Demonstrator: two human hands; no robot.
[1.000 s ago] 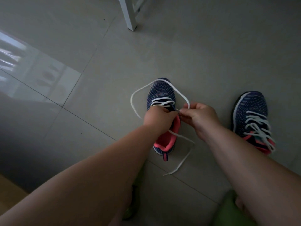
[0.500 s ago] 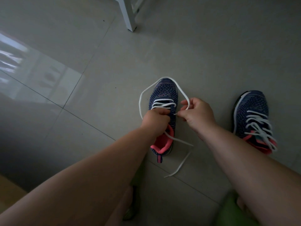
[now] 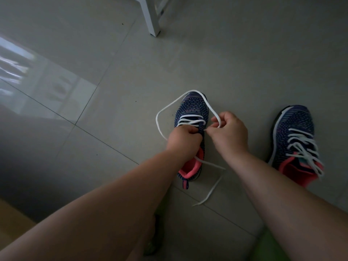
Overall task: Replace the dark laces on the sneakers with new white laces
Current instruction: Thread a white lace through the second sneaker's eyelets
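Lace [image 3: 190,102] looped over the toe of the sneaker [image 3: 192,110] on the floor [image 3: 113,72], tip pinched by right hand [image 3: 228,130], eyelet flap gripped by left hand [image 3: 183,139]; tip should be fed straight, slack pulled evenly.

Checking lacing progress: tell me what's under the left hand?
The left hand covers the near sneaker's midsection; white lace crosses above it, coral lining below. Eyelets beneath are hidden.
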